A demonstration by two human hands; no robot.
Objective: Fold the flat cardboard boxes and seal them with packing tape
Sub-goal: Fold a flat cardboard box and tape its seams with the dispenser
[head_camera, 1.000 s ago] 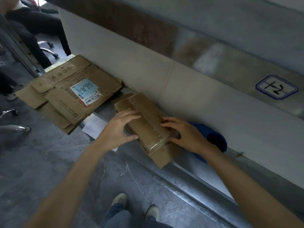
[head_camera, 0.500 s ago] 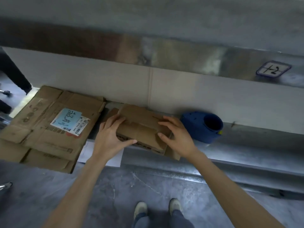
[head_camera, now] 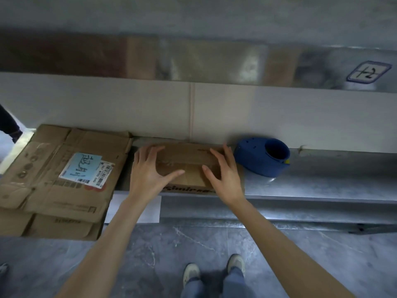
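While left hand (head_camera: 148,175) and right hand (head_camera: 225,177) press the box (head_camera: 187,153), grips released, barcode label (head_camera: 86,171) on flat cardboard (head_camera: 43,190), "12" sticker (head_camera: 368,72).

metal ledge (head_camera: 322,186): flat cardboard (head_camera: 53,147), small box (head_camera: 189,155), blue tape dispenser (head_camera: 257,160).

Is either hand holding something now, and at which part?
Nothing is held. The left hand and the right hand lie open, fingers spread, on the top face of the small cardboard box, one near each end.

One small box (head_camera: 189,157), two flattened cartons (head_camera: 51,190), one blue tape dispenser (head_camera: 252,159).
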